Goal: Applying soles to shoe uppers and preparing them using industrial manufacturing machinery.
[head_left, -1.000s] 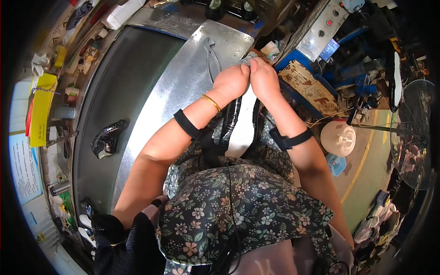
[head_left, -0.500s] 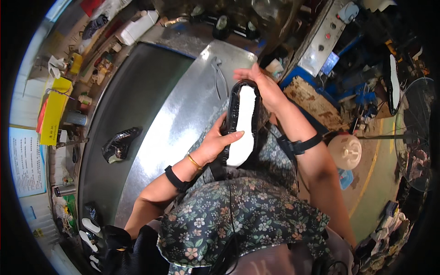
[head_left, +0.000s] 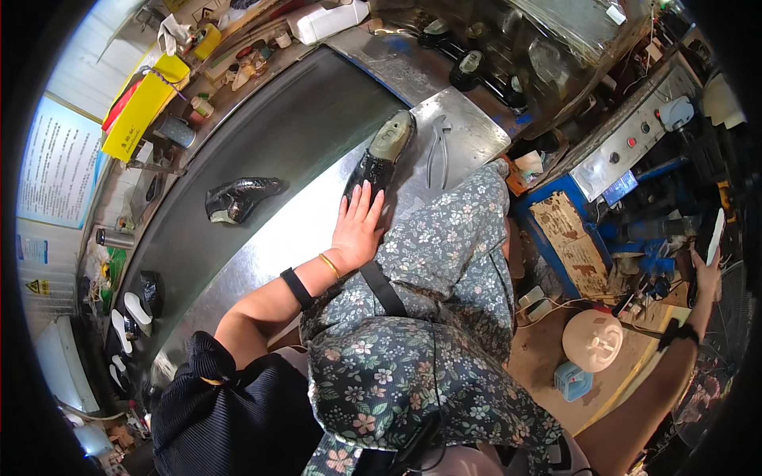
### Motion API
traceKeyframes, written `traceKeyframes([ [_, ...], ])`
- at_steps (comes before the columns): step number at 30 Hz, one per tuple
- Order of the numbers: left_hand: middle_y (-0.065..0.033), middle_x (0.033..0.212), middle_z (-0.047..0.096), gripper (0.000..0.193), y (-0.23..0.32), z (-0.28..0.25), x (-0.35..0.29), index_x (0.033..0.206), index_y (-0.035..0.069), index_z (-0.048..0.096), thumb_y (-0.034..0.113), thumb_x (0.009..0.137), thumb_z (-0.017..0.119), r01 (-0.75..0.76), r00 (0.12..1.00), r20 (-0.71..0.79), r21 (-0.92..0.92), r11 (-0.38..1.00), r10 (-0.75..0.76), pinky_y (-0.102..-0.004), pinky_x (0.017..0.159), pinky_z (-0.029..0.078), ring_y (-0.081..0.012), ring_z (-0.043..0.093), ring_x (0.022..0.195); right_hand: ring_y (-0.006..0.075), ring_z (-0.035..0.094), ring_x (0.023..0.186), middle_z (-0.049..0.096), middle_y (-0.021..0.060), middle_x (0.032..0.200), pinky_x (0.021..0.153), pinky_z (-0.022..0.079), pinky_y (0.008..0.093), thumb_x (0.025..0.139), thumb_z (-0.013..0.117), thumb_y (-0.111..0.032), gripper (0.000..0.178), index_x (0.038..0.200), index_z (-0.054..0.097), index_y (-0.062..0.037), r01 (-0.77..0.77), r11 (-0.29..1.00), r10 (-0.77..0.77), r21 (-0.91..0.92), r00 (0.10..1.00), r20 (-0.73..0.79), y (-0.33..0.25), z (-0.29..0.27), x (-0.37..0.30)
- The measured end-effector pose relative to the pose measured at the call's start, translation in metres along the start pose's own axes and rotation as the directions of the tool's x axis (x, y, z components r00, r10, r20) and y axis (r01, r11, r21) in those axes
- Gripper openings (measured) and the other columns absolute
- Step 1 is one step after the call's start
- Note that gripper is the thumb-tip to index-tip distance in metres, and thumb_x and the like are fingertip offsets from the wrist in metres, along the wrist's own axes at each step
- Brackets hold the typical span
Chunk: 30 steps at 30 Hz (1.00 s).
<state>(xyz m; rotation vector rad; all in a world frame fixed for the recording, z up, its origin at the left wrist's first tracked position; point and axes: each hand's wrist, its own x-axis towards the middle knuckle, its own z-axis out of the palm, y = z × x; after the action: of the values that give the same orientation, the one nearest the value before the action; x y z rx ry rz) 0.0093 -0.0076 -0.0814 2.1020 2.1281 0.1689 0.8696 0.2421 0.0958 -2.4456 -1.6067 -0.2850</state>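
Glossy black, a lasted shoe lies just left of the pincers, the left hand laid over its near end, fingers slightly apart. Well right of the pincers, the right hand is at a white-soled shoe; I cannot tell whether its fingers grip. Seemingly a changeover; lifting the lasted shoe calls for curled fingers.

The tabletop is smooth, shiny metal. On it lie grey metal pliers and a shoe, glossy on its black part, matt on its grey-green end. Left of the tabletop is a smooth, matt dark belt; right of the tabletop, a board looks rough, a tub smooth plastic.
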Motion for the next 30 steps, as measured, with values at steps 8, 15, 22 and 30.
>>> traceKeyframes([
  [8, -0.0176, 0.124, 0.061, 0.038, 0.04, -0.038, -0.003, 0.124, 0.004, 0.059, 0.019, 0.089, 0.062, -0.031, 0.988, 0.071, -0.784, 0.619, 0.14, -0.0365, 0.096, 0.046, -0.0288, 0.06, 0.113, 0.0378, 0.055, 0.114, 0.05, 0.0206, 0.134, 0.096, 0.043, 0.043, 0.076, 0.076, -0.025, 0.07, 0.14, 0.048, -0.0154, 0.204, 0.969, -0.13, 0.143, 0.904, -0.407, -0.15, -0.04, -0.161],
  [15, -0.0099, 0.116, 0.065, 0.045, 0.136, -0.047, 0.073, 0.126, 0.0, 0.057, 0.036, 0.1, 0.05, -0.051, 0.991, -0.045, -0.998, 0.048, 0.122, -0.032, 0.092, 0.049, -0.0184, 0.062, 0.102, 0.0256, 0.042, 0.13, 0.044, 0.0139, 0.141, 0.11, 0.03, 0.0391, 0.066, 0.077, -0.001, 0.09, 0.145, 0.036, -0.0033, 0.258, 0.398, -0.242, 0.88, 0.955, -0.171, -0.378, -0.025, -0.383],
  [22, -0.0074, 0.107, 0.067, 0.052, 0.1, -0.116, 0.098, 0.126, 0.006, 0.055, 0.048, 0.101, 0.038, 0.278, 0.959, 0.268, -0.847, -0.452, 0.088, -0.0314, 0.086, 0.055, -0.0168, 0.067, 0.087, 0.0301, 0.053, 0.118, 0.041, 0.0206, 0.141, 0.1, 0.044, 0.0435, 0.079, 0.073, -0.051, 0.097, 0.149, 0.025, -0.0031, 0.055, 0.059, -0.705, 0.997, 0.709, 0.003, -0.437, -0.033, -0.423],
  [30, -0.0177, 0.122, 0.058, 0.053, 0.091, -0.1, 0.029, 0.129, 0.002, 0.052, 0.029, 0.087, 0.07, -0.201, 0.832, 0.133, -0.832, 0.516, 0.539, -0.0375, 0.095, 0.046, -0.0289, 0.058, 0.11, 0.0185, 0.049, 0.123, 0.053, 0.0141, 0.135, 0.104, 0.038, 0.0306, 0.082, 0.071, -0.013, 0.065, 0.14, 0.045, 0.0002, -0.494, 0.386, -0.83, 0.779, 0.183, 0.527, -0.396, -0.014, -0.42],
])
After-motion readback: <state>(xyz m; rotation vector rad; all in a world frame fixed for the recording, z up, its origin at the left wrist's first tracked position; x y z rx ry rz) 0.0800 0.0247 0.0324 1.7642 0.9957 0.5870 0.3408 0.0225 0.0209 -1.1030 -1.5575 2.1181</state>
